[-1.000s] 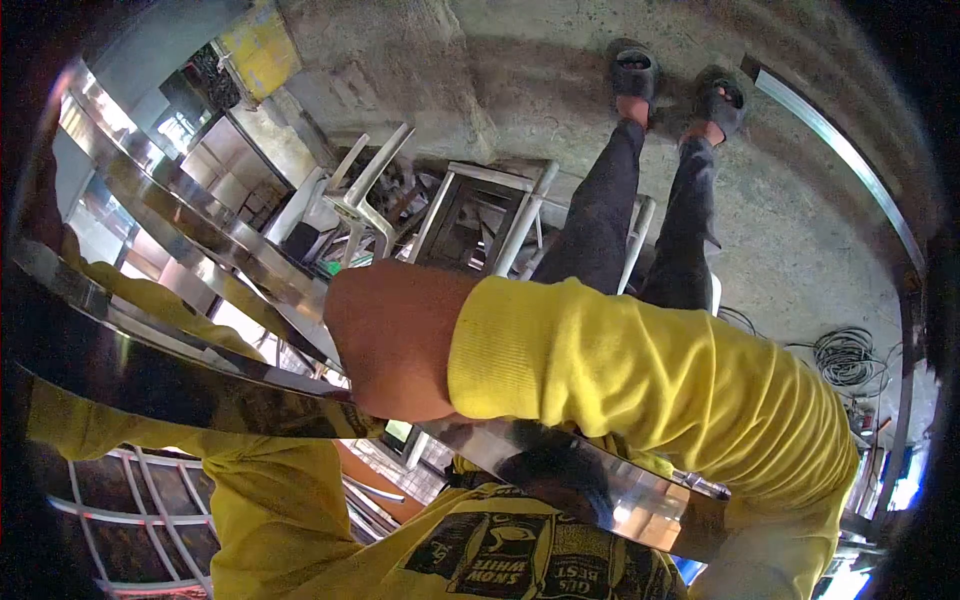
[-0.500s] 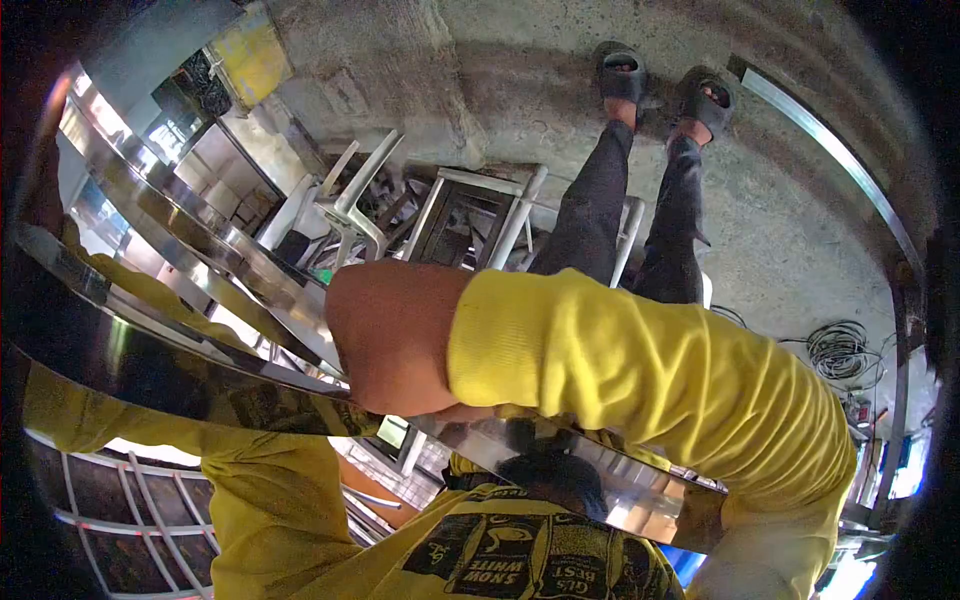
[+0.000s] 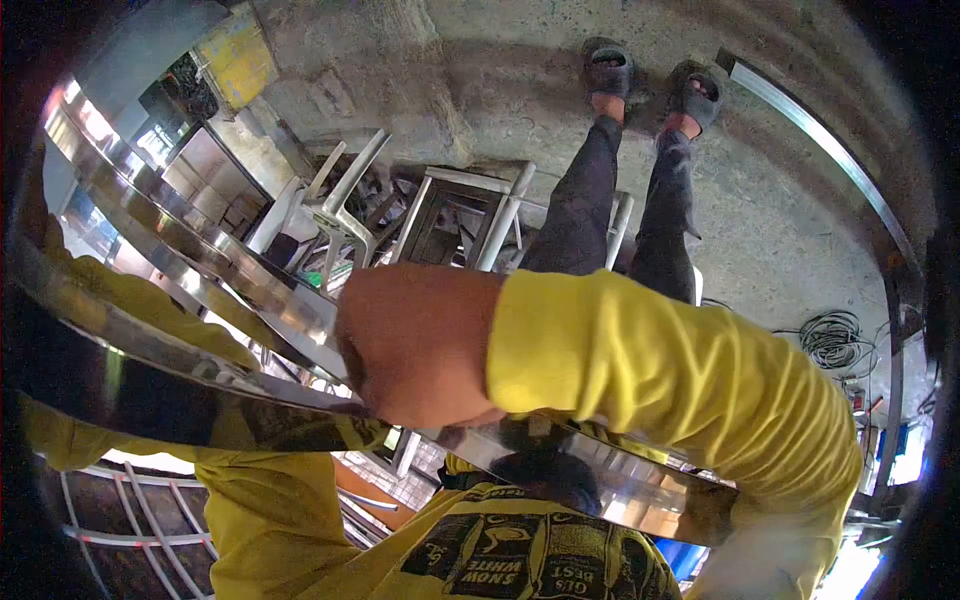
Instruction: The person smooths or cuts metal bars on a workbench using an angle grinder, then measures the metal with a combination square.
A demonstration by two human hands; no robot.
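**Steel section, polished: held in right hand**

Steel section [image 3: 640, 490], mirror-bright and long, running from far left of the hand, under it and on to its lower right. Right hand [image 3: 420, 345], yellow-sleeved, closed in a fist on the section's upper edge, with its fingers hidden. Just beyond the hand are white plastic chairs [image 3: 345, 205] and metal frames. Farther beyond are legs in dark trousers [image 3: 590, 200], with sandals on the concrete floor [image 3: 480, 60]. Well to the hand's right lies a coiled cable [image 3: 835, 340].
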